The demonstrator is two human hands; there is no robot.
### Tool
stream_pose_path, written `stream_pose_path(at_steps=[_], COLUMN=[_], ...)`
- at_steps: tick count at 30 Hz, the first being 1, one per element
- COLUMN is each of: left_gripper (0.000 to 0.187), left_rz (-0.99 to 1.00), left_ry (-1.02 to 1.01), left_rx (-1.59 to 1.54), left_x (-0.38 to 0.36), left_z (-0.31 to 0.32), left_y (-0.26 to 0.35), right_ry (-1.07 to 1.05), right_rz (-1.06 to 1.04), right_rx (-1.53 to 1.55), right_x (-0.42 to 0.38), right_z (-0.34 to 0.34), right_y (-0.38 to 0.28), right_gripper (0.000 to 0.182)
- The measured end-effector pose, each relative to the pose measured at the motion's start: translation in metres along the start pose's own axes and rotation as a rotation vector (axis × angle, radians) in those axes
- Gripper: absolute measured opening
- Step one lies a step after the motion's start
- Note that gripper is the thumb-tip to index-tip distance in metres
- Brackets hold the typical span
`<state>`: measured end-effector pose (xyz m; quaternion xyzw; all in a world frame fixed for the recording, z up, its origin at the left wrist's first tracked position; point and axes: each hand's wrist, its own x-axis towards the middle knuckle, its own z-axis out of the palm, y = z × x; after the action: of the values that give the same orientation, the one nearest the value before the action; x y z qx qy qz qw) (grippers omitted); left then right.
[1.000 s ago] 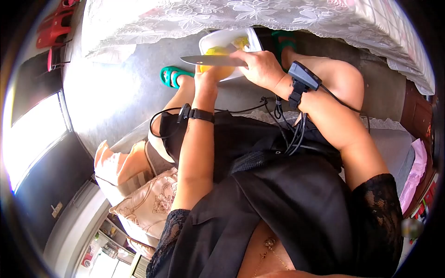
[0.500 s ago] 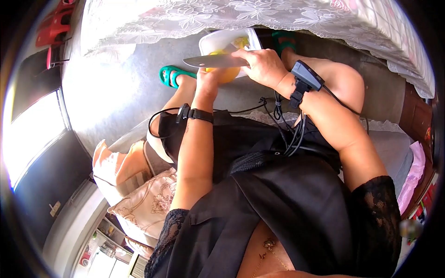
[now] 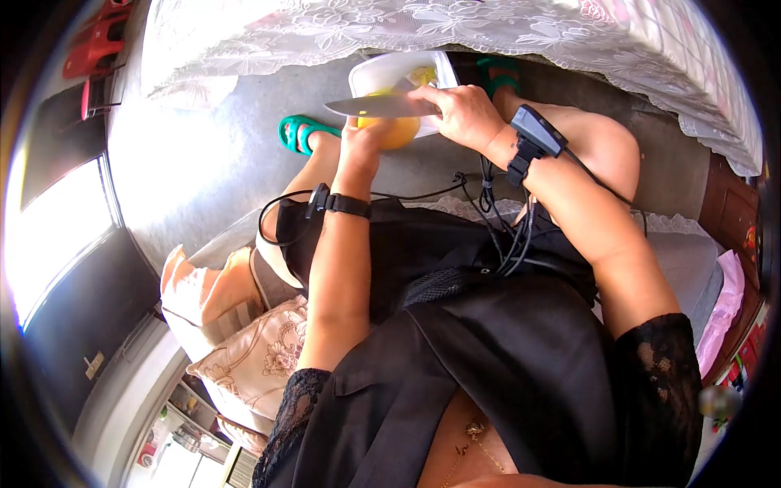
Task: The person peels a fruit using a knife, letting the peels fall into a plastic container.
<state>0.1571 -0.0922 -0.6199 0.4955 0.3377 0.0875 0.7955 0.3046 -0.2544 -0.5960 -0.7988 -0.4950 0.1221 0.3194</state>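
My left hand (image 3: 360, 148) is wrapped round a yellow-orange fruit (image 3: 401, 133), which bulges out on its right side. Across the top of the fruit lies the broad blade of a kitchen knife (image 3: 370, 106), its tip pointing left. My right hand (image 3: 465, 120) grips the knife at its other end, with the fingers closed over the handle. Below both hands a white plastic bin (image 3: 370, 69) stands on the floor, with yellow-green scraps (image 3: 423, 75) inside. The blade and fruit partly cover the bin's opening.
A lace-covered table (image 3: 455, 28) is ahead, close beyond the bin. Green sandals (image 3: 299, 132) are on my feet at either side. Black cables (image 3: 512, 236) run from the wrist devices over my lap. A floral cushion (image 3: 264, 346) lies at my left, and red chairs (image 3: 93, 53) stand far left.
My left forearm has shifted very slightly left, and the knife blade has moved a touch to the right over the fruit. Both grips are the same.
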Motion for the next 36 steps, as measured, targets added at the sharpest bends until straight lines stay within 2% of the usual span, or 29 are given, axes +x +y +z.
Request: stream_pose_path(at_steps=[4,7,10,14,18,19,23,27,29,32,36], left_gripper=[0.046,0.052,0.057,0.058,0.055,0.054,0.053,0.054,0.048,0.047,0.050], left_rz=[-0.041,-0.065,-0.034,-0.002,-0.037,-0.040,-0.017,-0.008,-0.063,-0.104,-0.112], left_ry=[0.055,0.075,0.008,0.035,0.186,0.195,0.166,0.126,0.181,0.211,0.263], left_rx=[0.004,-0.006,-0.024,-0.080,-0.098,-0.116,-0.139,-0.168,-0.213,-0.210,-0.113], left_x=[-0.006,-0.001,-0.001,-0.003,-0.002,0.001,0.005,0.006,0.007,0.006,0.001], left_z=[-0.002,-0.004,-0.001,0.006,-0.002,-0.004,-0.009,-0.008,-0.006,-0.004,0.002], left_y=[-0.006,-0.010,-0.003,-0.001,-0.005,-0.006,-0.014,-0.015,-0.020,-0.019,-0.015], right_ry=[-0.037,0.009,-0.112,-0.092,-0.034,-0.007,0.065,0.071,0.084,0.023,-0.030], right_rz=[0.037,0.084,0.315,0.387,0.254,0.156,0.043,0.057,0.059,0.126,0.327], right_rx=[0.024,0.058,-0.044,-0.040,0.026,0.026,0.045,0.034,0.022,0.032,-0.097], right_x=[-0.001,-0.006,-0.012,-0.009,-0.002,-0.002,-0.003,-0.004,-0.004,-0.003,-0.011], right_z=[0.012,0.025,0.033,0.027,0.010,0.009,0.009,0.013,0.013,0.016,0.036], right_y=[0.012,0.024,0.047,0.037,0.003,0.000,-0.014,-0.012,-0.014,-0.006,0.022], right_gripper=[0.035,0.020,0.024,0.027,0.024,0.028,0.033,0.034,0.035,0.034,0.023])
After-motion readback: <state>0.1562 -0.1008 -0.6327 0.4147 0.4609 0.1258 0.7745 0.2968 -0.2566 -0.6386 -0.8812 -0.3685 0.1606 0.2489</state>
